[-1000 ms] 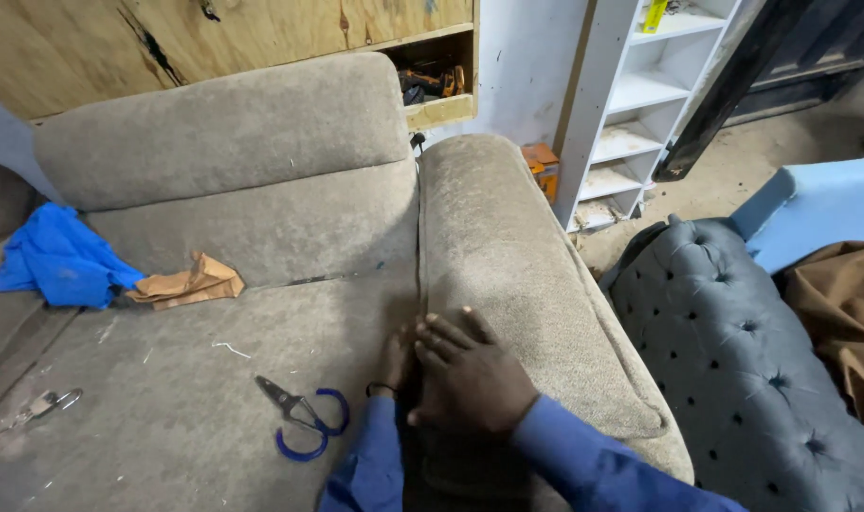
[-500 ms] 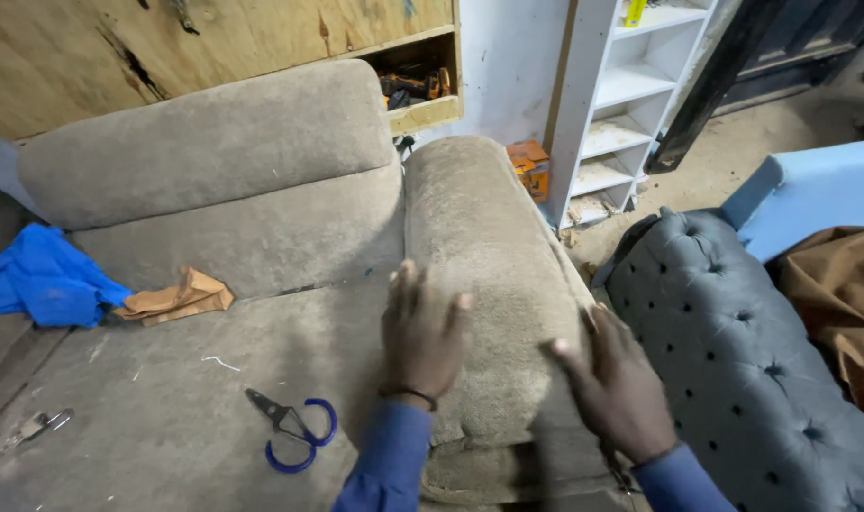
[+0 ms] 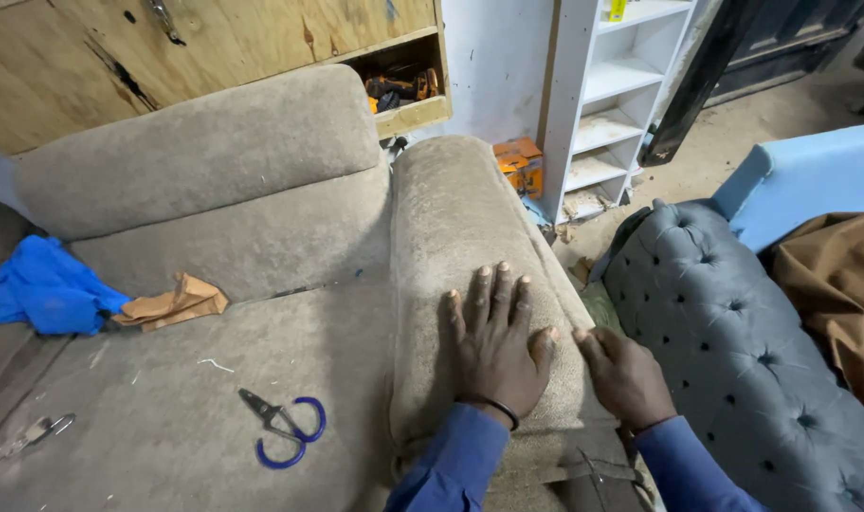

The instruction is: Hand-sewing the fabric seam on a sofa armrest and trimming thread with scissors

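My left hand (image 3: pixel 496 341) lies flat, fingers spread, on top of the beige sofa armrest (image 3: pixel 460 218). My right hand (image 3: pixel 621 374) rests on the armrest's outer right side, fingers curled over the fabric edge. Neither hand holds anything. Blue-handled scissors (image 3: pixel 282 429) lie on the sofa seat (image 3: pixel 166 398) to the left of my left arm. Both sleeves are blue.
A blue cloth (image 3: pixel 48 287) and a folded tan paper piece (image 3: pixel 171 301) lie at the seat's back left. A small metal tool (image 3: pixel 41 433) lies at the left edge. A tufted grey-blue cushion (image 3: pixel 735 351) sits to the right, a white shelf unit (image 3: pixel 621 95) behind.
My left hand moved from the seam between seat and armrest up onto the armrest top. My right hand slid off it to the armrest's outer side.
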